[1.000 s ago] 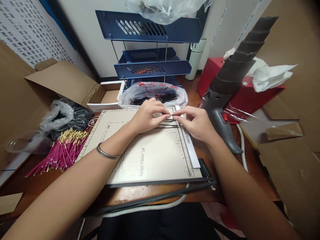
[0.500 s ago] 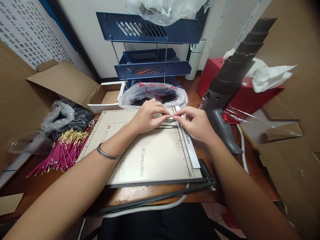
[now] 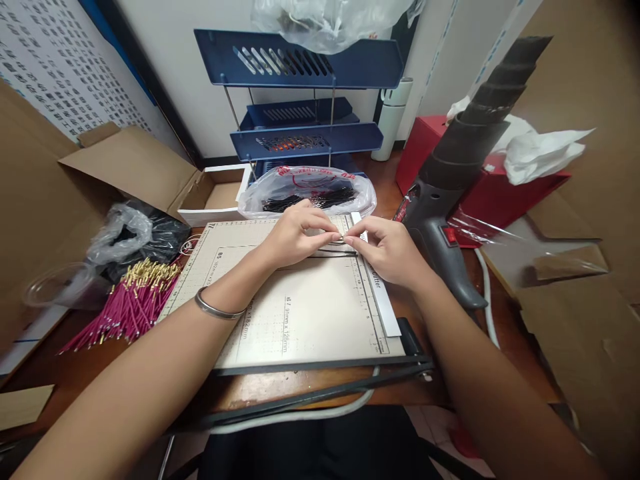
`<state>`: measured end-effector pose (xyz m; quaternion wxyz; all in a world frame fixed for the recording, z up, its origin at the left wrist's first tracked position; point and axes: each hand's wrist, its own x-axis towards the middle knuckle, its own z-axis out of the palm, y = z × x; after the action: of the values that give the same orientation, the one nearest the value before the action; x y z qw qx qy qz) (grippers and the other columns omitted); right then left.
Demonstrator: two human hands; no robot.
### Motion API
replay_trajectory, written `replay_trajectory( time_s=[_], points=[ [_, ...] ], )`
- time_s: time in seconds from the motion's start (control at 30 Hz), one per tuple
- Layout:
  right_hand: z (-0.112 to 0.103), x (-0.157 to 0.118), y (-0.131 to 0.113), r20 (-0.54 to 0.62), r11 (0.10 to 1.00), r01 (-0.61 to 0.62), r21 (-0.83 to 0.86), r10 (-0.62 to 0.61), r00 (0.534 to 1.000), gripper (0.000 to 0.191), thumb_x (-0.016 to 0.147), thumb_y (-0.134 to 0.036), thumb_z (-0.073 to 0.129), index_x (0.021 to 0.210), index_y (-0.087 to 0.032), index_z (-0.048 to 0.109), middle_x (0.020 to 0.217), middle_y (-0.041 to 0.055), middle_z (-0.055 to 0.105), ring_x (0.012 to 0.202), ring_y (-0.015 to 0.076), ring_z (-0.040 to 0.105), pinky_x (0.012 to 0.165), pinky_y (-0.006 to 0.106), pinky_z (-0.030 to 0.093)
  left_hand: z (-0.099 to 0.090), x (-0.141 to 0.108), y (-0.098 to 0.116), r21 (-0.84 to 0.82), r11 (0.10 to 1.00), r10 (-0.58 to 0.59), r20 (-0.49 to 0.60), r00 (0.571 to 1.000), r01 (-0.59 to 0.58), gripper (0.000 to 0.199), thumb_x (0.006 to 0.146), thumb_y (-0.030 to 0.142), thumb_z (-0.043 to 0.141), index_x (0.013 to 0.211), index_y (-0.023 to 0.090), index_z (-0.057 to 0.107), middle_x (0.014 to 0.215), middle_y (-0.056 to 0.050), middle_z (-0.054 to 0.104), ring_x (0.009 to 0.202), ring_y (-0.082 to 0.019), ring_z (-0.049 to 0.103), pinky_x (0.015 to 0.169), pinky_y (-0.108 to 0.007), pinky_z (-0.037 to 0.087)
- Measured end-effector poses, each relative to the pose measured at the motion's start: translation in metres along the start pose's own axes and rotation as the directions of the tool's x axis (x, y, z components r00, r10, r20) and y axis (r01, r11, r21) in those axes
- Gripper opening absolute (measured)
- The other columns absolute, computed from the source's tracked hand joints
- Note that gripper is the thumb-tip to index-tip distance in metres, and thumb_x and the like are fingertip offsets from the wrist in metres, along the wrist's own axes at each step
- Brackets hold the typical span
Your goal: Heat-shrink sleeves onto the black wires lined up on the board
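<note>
Over the far right part of a paper cutter board (image 3: pixel 310 320), my left hand (image 3: pixel 300 233) and my right hand (image 3: pixel 387 250) meet fingertip to fingertip. Each pinches thumb against forefinger on a thin black cord (image 3: pixel 342 238), mostly hidden by the fingers. Just below the fingertips, more thin black cords (image 3: pixel 340 253) lie across the board, their ends near the white strip (image 3: pixel 385 307) marked as a paper cutter. Behind my hands, a clear plastic bag (image 3: pixel 255 197) holds a heap of black strands.
Left of the board lies a bundle of magenta cords with gold tips (image 3: pixel 125 303). An open cardboard box (image 3: pixel 145 163) stands behind it. A heat gun (image 3: pixel 445 193) rises at right before a red tissue box (image 3: pixel 530 180). Blue tiered trays (image 3: pixel 305 140) stand at the back.
My right hand has shifted very slightly to the left and down, and the pinched fingertips sit a little lower. Both hands keep their pinch; the view has tilted slightly.
</note>
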<state>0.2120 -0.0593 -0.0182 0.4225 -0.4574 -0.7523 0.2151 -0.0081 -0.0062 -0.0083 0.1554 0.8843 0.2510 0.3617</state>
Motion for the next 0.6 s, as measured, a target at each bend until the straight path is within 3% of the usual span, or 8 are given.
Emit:
replay_trajectory(
  time_s=[0.23, 0.6],
  points=[
    [-0.0004, 0.0003, 0.0011, -0.001, 1.0, -0.013, -0.002, 0.013, 1.0, 0.012, 0.089, -0.025, 0.069, 0.08, -0.018, 0.072, 0.066, -0.0016, 0.06, 0.062, 0.012, 0.045, 0.065, 0.03, 0.035, 0.0014, 0.0018, -0.0001, -0.038, 0.999, -0.035, -0.004, 0.999, 0.035, 0.013, 0.091, 0.03, 0.079, 0.082, 0.024, 0.085, 0.081, -0.002, 0.081, 0.077, -0.018, 0.065, 0.087, -0.037, 0.046],
    [0.0004, 0.0012, 0.0006, -0.024, 0.998, -0.057, 0.03, 0.057, 0.998, 0.014, 0.089, -0.027, 0.067, 0.079, -0.018, 0.071, 0.065, -0.0017, 0.059, 0.064, 0.013, 0.048, 0.067, 0.031, 0.036, 0.0019, 0.0018, 0.0014, -0.129, 0.98, -0.157, -0.041, 0.987, 0.15, 0.017, 0.089, 0.036, 0.081, 0.08, 0.023, 0.085, 0.076, -0.004, 0.079, 0.083, -0.02, 0.068, 0.082, -0.035, 0.05]
  ],
)
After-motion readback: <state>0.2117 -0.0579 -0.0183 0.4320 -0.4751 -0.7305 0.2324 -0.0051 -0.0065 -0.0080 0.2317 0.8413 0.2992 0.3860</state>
